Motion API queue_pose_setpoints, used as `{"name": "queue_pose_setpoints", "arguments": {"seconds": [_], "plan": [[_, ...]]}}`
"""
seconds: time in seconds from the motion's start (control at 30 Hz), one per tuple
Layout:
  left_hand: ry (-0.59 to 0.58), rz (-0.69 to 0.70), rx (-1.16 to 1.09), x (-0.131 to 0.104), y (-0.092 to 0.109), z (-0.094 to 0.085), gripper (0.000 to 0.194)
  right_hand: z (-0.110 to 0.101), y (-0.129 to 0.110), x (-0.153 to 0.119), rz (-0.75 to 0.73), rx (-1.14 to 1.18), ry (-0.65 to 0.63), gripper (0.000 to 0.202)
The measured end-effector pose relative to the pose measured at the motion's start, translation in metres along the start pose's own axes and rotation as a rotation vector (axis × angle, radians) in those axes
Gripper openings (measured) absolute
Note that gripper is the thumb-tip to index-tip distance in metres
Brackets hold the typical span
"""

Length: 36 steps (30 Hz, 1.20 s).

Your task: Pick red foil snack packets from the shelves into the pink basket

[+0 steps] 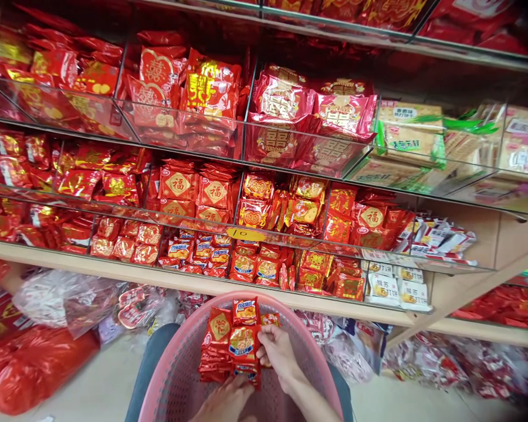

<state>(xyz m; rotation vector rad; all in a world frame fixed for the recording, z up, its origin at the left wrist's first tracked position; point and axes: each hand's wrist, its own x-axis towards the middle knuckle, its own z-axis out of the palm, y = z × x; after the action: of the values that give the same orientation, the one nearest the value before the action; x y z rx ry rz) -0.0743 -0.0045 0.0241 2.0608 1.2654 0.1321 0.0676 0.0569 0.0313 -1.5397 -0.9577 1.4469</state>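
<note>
Before stocked shelves (114, 269), bracing the pink basket (176, 363) between both legs (148, 350), apparently for steadiness; flanking red packets (217, 337) inside it, perhaps for neatness; curling fingers of right hand (281, 358) beside them, of left hand (229, 400) at their near end, not showing whether gripping.

Tiered wooden shelves (127, 273) with clear plastic fronts (127, 120) stand over a pale floor (85, 378) where plastic bags (44, 369) lie.

The yellow tag (246, 234) reads "10"; red packets (178, 184) behind it bear "福", magenta packs (278, 105) above "囍"; biscuit packets (243, 340) in the basket (171, 369) are too blurred.
</note>
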Motion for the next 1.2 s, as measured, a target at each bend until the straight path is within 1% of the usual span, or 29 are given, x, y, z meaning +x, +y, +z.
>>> {"name": "queue_pose_setpoints", "arguments": {"seconds": [0.1, 0.23, 0.33, 0.4, 0.47, 0.53, 0.6, 0.67, 0.73, 0.77, 0.83, 0.9, 0.93, 1.03, 1.1, 1.2], "plan": [[-0.027, -0.026, 0.04, -0.003, 0.012, -0.011, 0.051, -0.004, -0.003, -0.002, -0.028, -0.053, -0.006, 0.016], [-0.017, -0.071, 0.051, -0.005, 0.023, -0.021, 0.059, -0.008, -0.002, -0.002, -0.065, -0.112, -0.02, 0.015], [0.014, -0.052, 0.069, -0.004, 0.026, -0.02, 0.051, -0.01, 0.003, 0.003, -0.106, -0.148, -0.032, 0.018], [0.078, -0.017, 0.078, -0.001, 0.024, -0.016, 0.039, -0.012, 0.006, 0.006, -0.146, -0.178, -0.024, 0.02], [0.185, 0.02, 0.118, 0.002, 0.022, -0.012, 0.034, -0.014, 0.009, 0.008, -0.204, -0.22, -0.001, 0.022], [0.295, 0.045, 0.2, 0.007, 0.019, -0.01, 0.036, -0.018, 0.009, 0.007, -0.274, -0.275, 0.023, 0.022], [0.37, 0.073, 0.288, 0.012, 0.016, -0.011, 0.039, -0.023, 0.008, 0.003, -0.355, -0.337, 0.05, 0.022], [0.403, 0.121, 0.35, 0.017, 0.014, -0.013, 0.044, -0.03, 0.006, -0.002, -0.433, -0.399, 0.078, 0.024], [0.394, 0.182, 0.4, 0.022, 0.013, -0.015, 0.054, -0.037, 0.005, -0.006, -0.503, -0.452, 0.079, 0.028], [0.377, 0.204, 0.424, 0.024, 0.012, -0.016, 0.057, -0.04, 0.005, -0.008, -0.549, -0.51, 0.063, 0.031], [0.332, 0.217, 0.475, 0.028, 0.011, -0.016, 0.059, -0.046, 0.005, -0.01, -0.66, -0.708, 0.006, 0.043], [0.305, 0.197, 0.529, 0.03, 0.009, -0.016, 0.056, -0.05, 0.006, -0.01, -0.755, -0.956, -0.066, 0.056], [0.302, 0.182, 0.556, 0.031, 0.008, -0.015, 0.053, -0.051, 0.005, -0.01, -0.775, -1.056, -0.097, 0.058], [0.329, 0.166, 0.612, 0.034, 0.003, -0.012, 0.046, -0.053, 0.003, -0.008, -0.731, -1.209, -0.155, 0.054], [0.361, 0.176, 0.634, 0.035, -0.001, -0.01, 0.043, -0.053, 0.001, -0.007, -0.682, -1.269, -0.167, 0.052], [0.397, 0.169, 0.684, 0.038, -0.005, -0.006, 0.045, -0.055, 0.001, -0.005, -0.67, -1.313, -0.161, 0.053]]}}
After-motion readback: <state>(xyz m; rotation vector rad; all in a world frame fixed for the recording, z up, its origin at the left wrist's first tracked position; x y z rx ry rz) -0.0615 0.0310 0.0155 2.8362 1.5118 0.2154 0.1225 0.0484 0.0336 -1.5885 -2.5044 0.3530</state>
